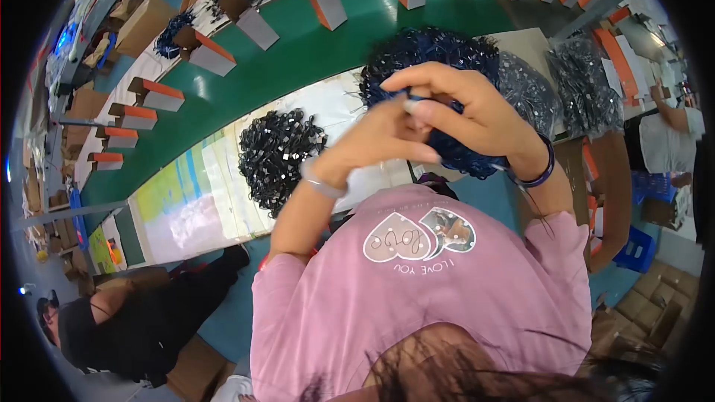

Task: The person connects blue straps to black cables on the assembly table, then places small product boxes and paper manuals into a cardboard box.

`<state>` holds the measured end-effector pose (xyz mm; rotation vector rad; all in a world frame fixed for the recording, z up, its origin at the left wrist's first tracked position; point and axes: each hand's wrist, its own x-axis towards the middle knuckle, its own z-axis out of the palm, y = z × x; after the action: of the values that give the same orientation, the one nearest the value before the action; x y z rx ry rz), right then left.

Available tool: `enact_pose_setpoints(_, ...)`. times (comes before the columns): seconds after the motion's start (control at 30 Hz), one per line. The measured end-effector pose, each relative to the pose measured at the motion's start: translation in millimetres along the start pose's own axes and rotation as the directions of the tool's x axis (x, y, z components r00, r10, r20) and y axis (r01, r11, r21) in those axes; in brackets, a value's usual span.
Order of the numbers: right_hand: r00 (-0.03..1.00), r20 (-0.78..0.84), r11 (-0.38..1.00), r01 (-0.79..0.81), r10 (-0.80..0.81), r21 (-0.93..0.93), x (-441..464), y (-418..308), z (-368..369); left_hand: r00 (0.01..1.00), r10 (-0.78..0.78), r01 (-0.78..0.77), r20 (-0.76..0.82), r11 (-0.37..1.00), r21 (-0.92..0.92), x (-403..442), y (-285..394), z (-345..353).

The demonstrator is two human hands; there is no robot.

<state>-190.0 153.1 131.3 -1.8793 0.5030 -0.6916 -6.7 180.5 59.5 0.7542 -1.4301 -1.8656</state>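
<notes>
My left hand (378, 135) and my right hand (471, 109) meet in front of my chest, over the near edge of a dark blue heap of thin cables (439, 46). A dark blue cable (421, 92) shows between the fingertips of both hands. My right fingers curl round it with the thumb pressed in. My left fingers are bent toward it and a little smeared by motion, its thumb pointing right. Much of the held piece is hidden. Left of my hands lies a pile of black cables (280, 158) with small shiny square parts.
Beyond the worktop runs a green conveyor belt (298, 67) with orange and grey box-like holders (324, 1) along it. Clear plastic bags of cables (585, 89) lie at the right. A person in black (141, 320) is at the lower left, and a blue stool (633, 249) stands at the right.
</notes>
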Motion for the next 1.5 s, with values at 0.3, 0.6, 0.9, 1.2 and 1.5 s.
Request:
enact_pose_setpoints(0.3, 0.958, -0.287, 0.968, 0.064, 0.008, 0.241, -24, -28, -8, 0.919, 0.116, -0.109, -0.378, 0.993, 0.038, -36, -57, -3)
enact_pose_setpoints(0.6, 0.965, 0.261, 0.993, -0.051, 0.022, 0.103, -9, 56, 76, 0.760, 0.509, -0.147, -0.404, 0.739, 0.657, -100, -6, 15)
enact_pose_setpoints(0.9, 0.901, 0.373, 0.907, -0.333, 0.224, 0.260, 2, 53, 105, 0.850, 0.096, 0.010, -0.518, 0.980, 0.198, -138, -84, -23)
enact_pose_setpoints(1.2, 0.917, 0.287, 0.958, -0.242, 0.277, -0.153, 8, 55, 92, 0.918, -0.053, 0.087, -0.393, 0.994, 0.070, -128, -146, -10)
enact_pose_setpoints(1.5, 0.840, 0.466, 0.857, 0.001, 0.279, -0.515, 23, 214, 175, 0.686, 0.371, 0.611, -0.626, 0.173, 0.773, -146, -155, -69)
